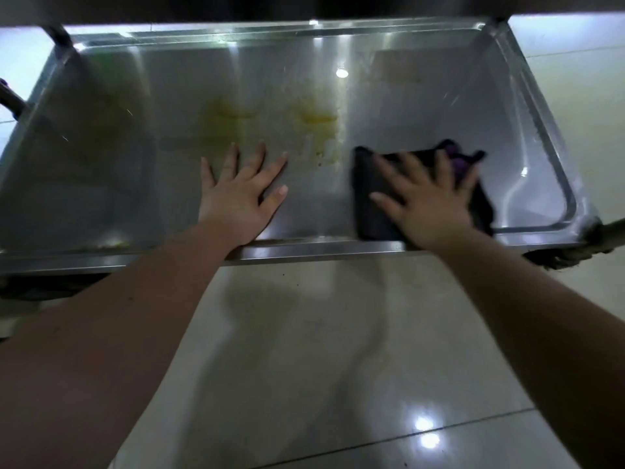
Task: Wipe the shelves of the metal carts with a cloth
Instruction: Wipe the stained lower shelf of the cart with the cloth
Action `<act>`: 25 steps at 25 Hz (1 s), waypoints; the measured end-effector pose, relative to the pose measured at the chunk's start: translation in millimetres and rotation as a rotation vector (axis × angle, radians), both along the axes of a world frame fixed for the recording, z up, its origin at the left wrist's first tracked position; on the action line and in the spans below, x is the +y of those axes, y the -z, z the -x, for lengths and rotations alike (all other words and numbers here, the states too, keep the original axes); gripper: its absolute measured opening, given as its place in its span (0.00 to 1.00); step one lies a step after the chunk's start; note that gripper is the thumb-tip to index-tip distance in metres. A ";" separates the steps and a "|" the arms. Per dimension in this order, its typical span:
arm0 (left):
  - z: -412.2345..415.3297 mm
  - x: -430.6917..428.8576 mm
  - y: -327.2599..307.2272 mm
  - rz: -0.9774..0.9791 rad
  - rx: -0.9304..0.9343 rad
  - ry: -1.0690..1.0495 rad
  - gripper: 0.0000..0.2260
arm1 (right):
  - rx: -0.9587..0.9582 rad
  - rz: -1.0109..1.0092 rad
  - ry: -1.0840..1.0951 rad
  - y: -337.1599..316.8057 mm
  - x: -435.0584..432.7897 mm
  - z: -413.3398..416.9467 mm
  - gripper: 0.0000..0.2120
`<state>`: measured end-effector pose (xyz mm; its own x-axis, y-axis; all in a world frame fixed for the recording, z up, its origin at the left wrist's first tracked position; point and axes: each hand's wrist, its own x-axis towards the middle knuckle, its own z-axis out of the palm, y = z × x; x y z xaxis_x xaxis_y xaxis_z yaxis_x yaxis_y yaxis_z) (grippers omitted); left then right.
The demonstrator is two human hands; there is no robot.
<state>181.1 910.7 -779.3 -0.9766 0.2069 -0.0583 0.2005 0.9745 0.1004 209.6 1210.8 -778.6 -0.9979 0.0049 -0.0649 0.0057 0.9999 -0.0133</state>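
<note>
Nearest, over the shelf's (439, 96) front rim, the left hand (238, 198) lies flat with fingers spread on bare steel. The right hand (429, 201) presses flat on the dark cloth (372, 211). Beyond, yellow stains (316, 125).

Dark cloth (368, 223), purple showing at far edge, is lying flat on steel cart shelf (152, 181), front-right. Yellowish smears (318, 121) are sitting mid-shelf, near cloth.

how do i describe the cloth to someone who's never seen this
Look at the metal cart shelf. On its right half the right hand presses flat on the cloth. It is the only dark, soft thing there, with a purple patch.
</note>
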 end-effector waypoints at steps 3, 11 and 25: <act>-1.4 4.3 2.1 0.027 0.012 0.003 0.26 | -0.102 0.047 0.297 -6.8 77.1 -5.0 0.37; -3.1 4.3 1.1 -0.048 0.094 -0.088 0.25 | -0.033 0.012 0.015 0.2 -93.6 -9.9 0.34; -3.0 -4.6 4.1 -0.008 0.028 -0.171 0.25 | -0.112 0.083 0.041 -6.0 -137.5 145.4 0.31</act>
<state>184.1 906.0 -783.3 -0.9989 0.0375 -0.0294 0.0342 0.9939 0.1045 64.2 1073.3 -772.6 -0.9834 0.0353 -0.1782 0.0526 0.9943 -0.0933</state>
